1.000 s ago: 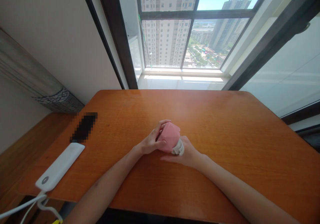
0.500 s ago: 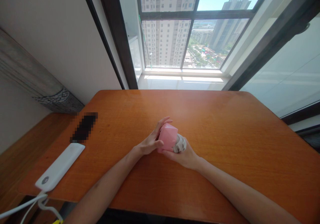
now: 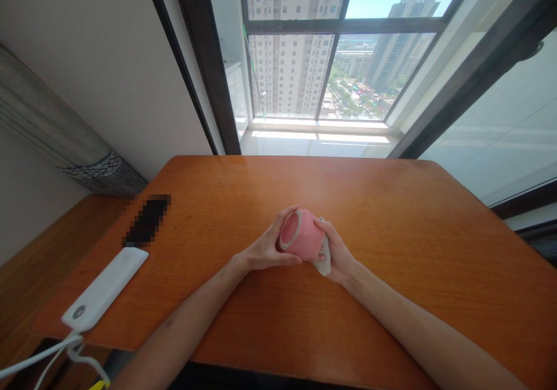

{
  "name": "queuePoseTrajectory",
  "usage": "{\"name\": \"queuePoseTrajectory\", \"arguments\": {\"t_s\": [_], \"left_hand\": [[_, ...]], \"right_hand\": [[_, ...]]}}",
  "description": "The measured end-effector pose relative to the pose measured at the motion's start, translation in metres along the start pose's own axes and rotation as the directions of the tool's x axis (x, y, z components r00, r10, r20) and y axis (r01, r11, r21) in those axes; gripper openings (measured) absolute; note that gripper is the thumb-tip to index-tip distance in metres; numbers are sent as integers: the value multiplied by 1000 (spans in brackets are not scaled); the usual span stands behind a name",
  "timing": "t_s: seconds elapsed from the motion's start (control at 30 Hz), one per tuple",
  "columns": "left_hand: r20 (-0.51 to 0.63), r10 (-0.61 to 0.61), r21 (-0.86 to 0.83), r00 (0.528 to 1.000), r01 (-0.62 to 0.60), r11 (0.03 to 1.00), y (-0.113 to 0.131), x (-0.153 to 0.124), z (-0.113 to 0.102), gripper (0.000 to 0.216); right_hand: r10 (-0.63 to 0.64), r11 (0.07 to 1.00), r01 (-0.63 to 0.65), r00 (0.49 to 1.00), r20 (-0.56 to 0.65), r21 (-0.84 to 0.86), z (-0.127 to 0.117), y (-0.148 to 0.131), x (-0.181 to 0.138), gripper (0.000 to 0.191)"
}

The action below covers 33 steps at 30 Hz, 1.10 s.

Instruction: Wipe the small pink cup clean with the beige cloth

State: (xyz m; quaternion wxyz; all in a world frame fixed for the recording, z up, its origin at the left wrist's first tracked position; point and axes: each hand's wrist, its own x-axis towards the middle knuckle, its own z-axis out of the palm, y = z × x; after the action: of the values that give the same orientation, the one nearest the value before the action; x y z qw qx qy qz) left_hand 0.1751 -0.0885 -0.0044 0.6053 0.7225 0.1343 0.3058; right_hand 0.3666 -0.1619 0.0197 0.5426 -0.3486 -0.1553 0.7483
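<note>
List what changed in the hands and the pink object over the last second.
The pink cup-shaped object was turned in both hands: earlier a flat pink side faced the camera, now its round open rim does. The right hand shifted its grip, the white cloth now under it. The left hand kept hold. The white power bank on the wooden table stayed put.

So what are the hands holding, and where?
A pink cup, on its side: left hand at its rim end, right hand at its base with a white cloth.

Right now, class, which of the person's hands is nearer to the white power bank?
Left. The left hand holds the pink object on the side towards the power bank; the right hand is beyond it.
</note>
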Motion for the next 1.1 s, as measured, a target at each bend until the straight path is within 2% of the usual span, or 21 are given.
{"name": "queuePoseTrajectory", "arguments": {"t_s": [0.13, 0.3, 0.47, 0.53, 0.7, 0.77, 0.83, 0.93, 1.0, 1.03, 1.1], "left_hand": [[-12, -16, 56, 1000, 17, 998, 2, -1, 0, 111], [-7, 19, 60, 1000, -18, 998, -2, -1, 1, 112], [2, 28, -26, 1000, -28, 999, -1, 0, 3, 108], [7, 33, -79, 999, -32, 996, 0, 0, 3, 104], [23, 30, -107, 999, -27, 994, 2, 1, 3, 99], [35, 39, -107, 999, -35, 994, 1, 1, 2, 99], [35, 46, -89, 998, -43, 995, 1, 1, 1, 99], [31, 48, -64, 998, -46, 997, 1, 1, 0, 98], [30, 44, -53, 999, -42, 998, 2, 2, 0, 98], [28, 39, -45, 999, -38, 998, 4, 2, 0, 98], [27, 32, -34, 999, -31, 999, 7, 2, 0, 98]], "right_hand": [[-16, 999, 16, 1000, 14, -37, 0, 1, 0, 49], [-76, 985, 81, 996, 41, -153, 7, 2, -5, 57], [-182, 931, 205, 978, 105, -303, 10, 2, -7, 56], [-215, 879, 265, 962, 166, -397, 9, 2, -8, 52], [-383, 574, 495, 867, 321, -653, -2, 9, -12, 40], [-392, 440, 542, 833, 390, -716, -9, 12, -12, 33], [-381, 253, 598, 784, 490, -760, -14, 13, -10, 27], [-397, -98, 673, 649, 649, -733, -19, 13, -5, 24], [-417, -272, 674, 561, 715, -687, -20, 13, -2, 23], [-427, -309, 670, 537, 728, -675, -20, 14, -1, 22], [-449, -287, 671, 537, 714, -684, -18, 16, -1, 21]]}}
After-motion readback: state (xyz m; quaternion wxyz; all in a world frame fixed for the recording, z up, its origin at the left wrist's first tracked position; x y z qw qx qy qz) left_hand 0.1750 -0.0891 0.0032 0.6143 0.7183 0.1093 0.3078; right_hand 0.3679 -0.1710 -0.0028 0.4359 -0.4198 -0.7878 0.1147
